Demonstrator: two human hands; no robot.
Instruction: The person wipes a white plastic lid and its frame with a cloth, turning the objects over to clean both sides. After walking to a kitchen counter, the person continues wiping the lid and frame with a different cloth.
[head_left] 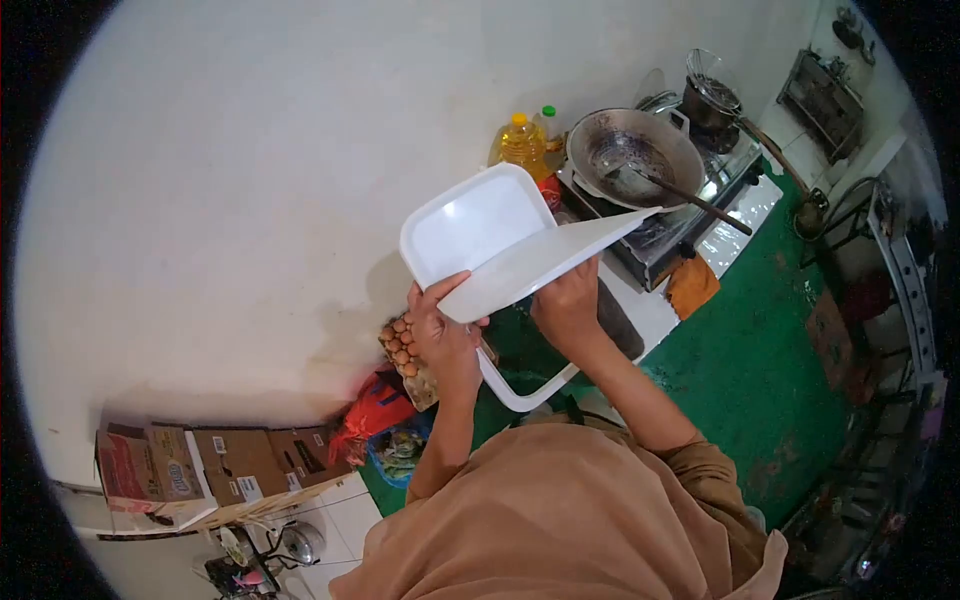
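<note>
In front of me, against the wall, a white rectangular tray [475, 225] with rounded corners is held up at a tilt. Across its lower side runs a flat white panel [550, 260], its far corner reaching towards the stove. My left hand [440, 330] is closed on the near corner of the tray and panel, thumb on top. Curled under the panel's right edge, my right hand [570, 305] grips it; its fingertips are hidden. Below both hands shows a rounded white rim [520, 400], its upper part hidden behind my hands and the panel.
A wok [635, 155] with a long-handled spatula [700, 203] sits on the gas stove [660, 250]. Oil bottles [523, 145] stand by the wall. Eggs [400, 345] and a red bag [375, 420] are at left. An orange cloth [692, 288] hangs at the front edge.
</note>
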